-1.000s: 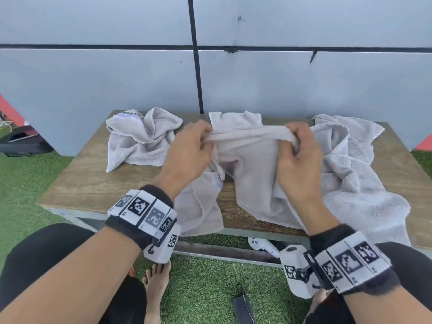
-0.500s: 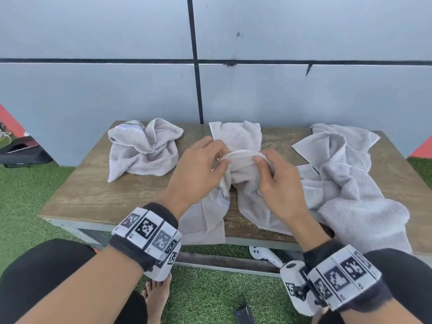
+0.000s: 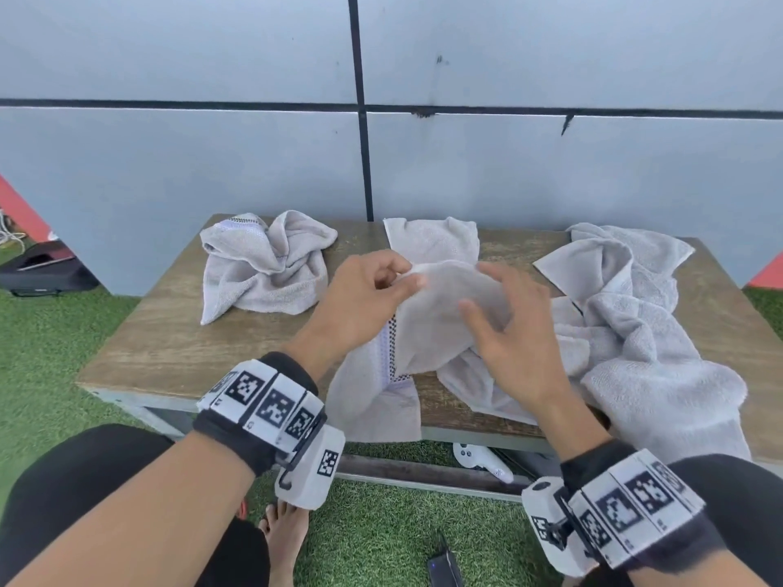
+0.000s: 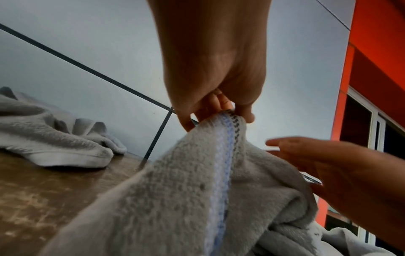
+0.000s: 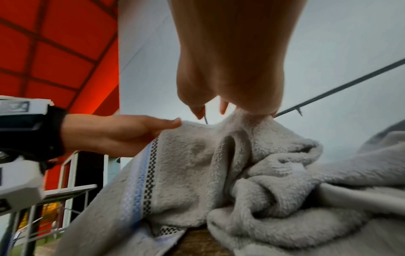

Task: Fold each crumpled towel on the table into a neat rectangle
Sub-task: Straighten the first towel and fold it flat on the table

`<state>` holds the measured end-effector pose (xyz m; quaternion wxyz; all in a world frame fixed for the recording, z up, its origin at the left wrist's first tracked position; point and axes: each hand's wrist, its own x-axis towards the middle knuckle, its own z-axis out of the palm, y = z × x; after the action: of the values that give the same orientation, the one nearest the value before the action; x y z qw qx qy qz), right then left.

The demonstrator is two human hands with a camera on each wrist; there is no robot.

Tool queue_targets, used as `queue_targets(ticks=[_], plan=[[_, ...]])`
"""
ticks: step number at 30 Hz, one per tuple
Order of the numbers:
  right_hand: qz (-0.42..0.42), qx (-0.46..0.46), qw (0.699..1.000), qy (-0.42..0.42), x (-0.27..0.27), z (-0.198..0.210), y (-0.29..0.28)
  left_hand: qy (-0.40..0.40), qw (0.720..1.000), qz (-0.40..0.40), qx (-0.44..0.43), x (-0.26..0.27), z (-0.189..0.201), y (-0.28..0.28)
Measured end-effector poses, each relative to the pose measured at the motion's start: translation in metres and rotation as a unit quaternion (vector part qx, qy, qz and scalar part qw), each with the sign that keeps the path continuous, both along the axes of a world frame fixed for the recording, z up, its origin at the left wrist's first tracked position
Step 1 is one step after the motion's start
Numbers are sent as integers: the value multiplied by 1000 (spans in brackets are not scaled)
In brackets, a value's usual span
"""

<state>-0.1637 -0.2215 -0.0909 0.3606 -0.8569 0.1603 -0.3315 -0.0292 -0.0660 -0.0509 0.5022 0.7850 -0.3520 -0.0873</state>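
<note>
Both hands are working the middle towel [image 3: 428, 332] at the front of the table [image 3: 161, 345]. A second ago they held its top edge stretched wide between them; half a second ago they had come together, and now they sit close, the cloth bunched into a hump. That looks like a regrip, hunting for a corner, so the fold itself has not begun. The left hand [image 3: 364, 298] pinches the edge by the checkered stripe [image 4: 234, 121], thumb against fingertips, wrist raised. The right hand [image 3: 508, 332] hovers palm-down with fingers spread and fairly straight; its thumb side nips a tuft in the right wrist view. A crumpled towel [image 3: 265, 264] lies back left, another [image 3: 635, 332] sprawls right, both unfolded.
</note>
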Motion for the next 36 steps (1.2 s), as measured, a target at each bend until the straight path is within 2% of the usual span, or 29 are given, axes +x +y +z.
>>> queue_targets(ticks=[2,5,8,11,14,17,20,23,25,28,32,34,36], plan=[[50,-28,998,10,3,-4,10,13,997,-75,3,-10,2,-2],[53,-61,996,36,7,-11,11,17,991,-130,24,-17,5,-3],[26,-77,997,19,7,-10,1,10,992,-96,77,-12,7,-1],[-35,-29,998,-32,2,1,-8,7,991,-25,130,0,5,5],[-51,-11,999,-5,-4,2,-12,2,996,6,94,5,6,8],[7,8,999,35,-9,-1,-6,-7,998,-37,56,-2,7,3],[70,0,997,19,-8,-1,3,-3,995,-94,38,-11,2,-5],[44,-33,998,-31,-2,0,5,3,994,-100,31,-15,-6,-11],[3,-5,999,-45,1,2,1,18,997,-66,23,-11,-7,-11],[-24,47,999,0,0,4,-8,6,999,-37,7,-7,-5,-8],[36,68,997,19,-6,7,-6,-30,994,-101,10,-19,-4,-9],[62,96,993,4,-7,10,-3,-54,988,-144,16,-27,-5,-12],[80,136,987,-23,-7,13,-2,-60,987,-150,24,-29,-5,-14]])
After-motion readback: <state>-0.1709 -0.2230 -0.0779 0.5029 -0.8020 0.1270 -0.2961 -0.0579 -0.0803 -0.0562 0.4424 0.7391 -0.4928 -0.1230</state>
